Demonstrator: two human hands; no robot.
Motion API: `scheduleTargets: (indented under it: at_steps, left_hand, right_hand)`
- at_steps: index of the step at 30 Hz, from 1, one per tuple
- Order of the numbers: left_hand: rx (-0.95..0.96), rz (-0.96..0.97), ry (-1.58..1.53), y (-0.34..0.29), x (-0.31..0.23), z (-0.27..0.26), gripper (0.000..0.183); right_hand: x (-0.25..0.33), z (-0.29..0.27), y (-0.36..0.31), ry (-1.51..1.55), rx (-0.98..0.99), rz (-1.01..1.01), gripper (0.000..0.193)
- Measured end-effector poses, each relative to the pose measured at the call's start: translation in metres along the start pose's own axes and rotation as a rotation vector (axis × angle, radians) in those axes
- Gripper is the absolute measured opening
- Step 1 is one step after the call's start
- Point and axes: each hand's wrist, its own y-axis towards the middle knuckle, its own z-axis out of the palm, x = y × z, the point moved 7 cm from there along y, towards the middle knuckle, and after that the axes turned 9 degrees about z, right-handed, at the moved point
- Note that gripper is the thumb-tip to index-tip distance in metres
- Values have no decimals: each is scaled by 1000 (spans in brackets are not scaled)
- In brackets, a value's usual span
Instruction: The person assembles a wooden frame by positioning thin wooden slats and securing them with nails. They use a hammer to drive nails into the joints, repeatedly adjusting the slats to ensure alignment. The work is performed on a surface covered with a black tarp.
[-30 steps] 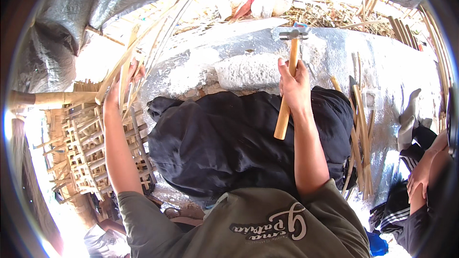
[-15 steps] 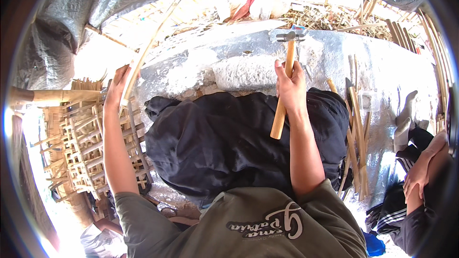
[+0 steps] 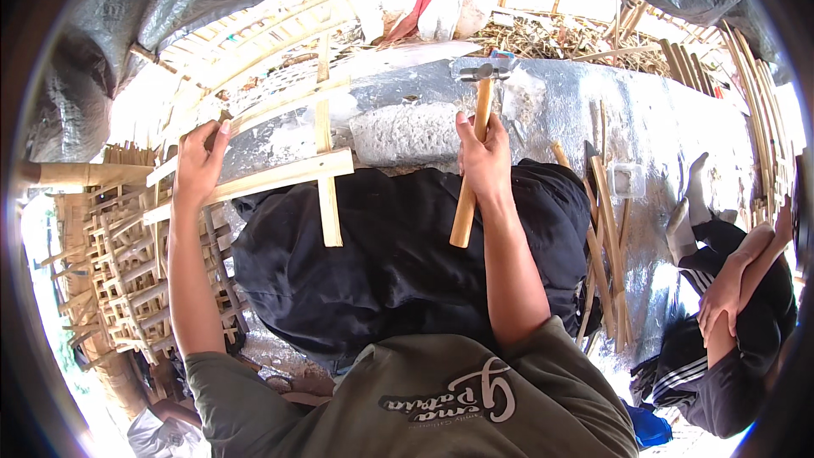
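Note:
My left hand (image 3: 198,161) is closed round one side of a frame of pale bamboo slats (image 3: 288,175). The frame's long slat lies across several crosspieces, and its near end overlaps my dark-clothed lap (image 3: 381,263). My right hand (image 3: 487,157) grips a hammer (image 3: 463,219) about the middle of its wooden handle. The hammer's metal head points away from me, in front of a small clear-and-blue item that I cannot make out. Ahead of my lap, between the two hands, lies a rough pale block (image 3: 403,134).
Woven bamboo lattice panels (image 3: 148,280) stand at the left. Bamboo sticks (image 3: 606,246) lie beside my right leg, near a clear plastic tub (image 3: 627,180). Another person (image 3: 721,314) sits at the right with crossed arms. Wood scraps (image 3: 568,42) are heaped at the far side.
The bamboo frame has turned from edge-on to nearly flat, its near end swinging over my lap. My left hand turned with it. The hammer is still in my right hand.

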Motion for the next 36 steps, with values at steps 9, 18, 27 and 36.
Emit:
scheduleTargets:
  at_steps: [9, 18, 27, 36]
  left_hand:
    - [156, 41, 13, 2, -7, -27, 38]
    - [328, 293, 247, 16, -34, -5, 30]
    - [148, 689, 272, 11, -65, 19, 40]
    - [56, 780, 300, 17, -70, 28, 39]
  right_hand:
    - [-2, -1, 7, 70, -15, -89, 30]
    - [6, -2, 2, 50, -104, -167, 37]
    - [18, 12, -16, -50, -48, -94, 54]
    - [12, 29, -25, 102, -57, -251, 64]
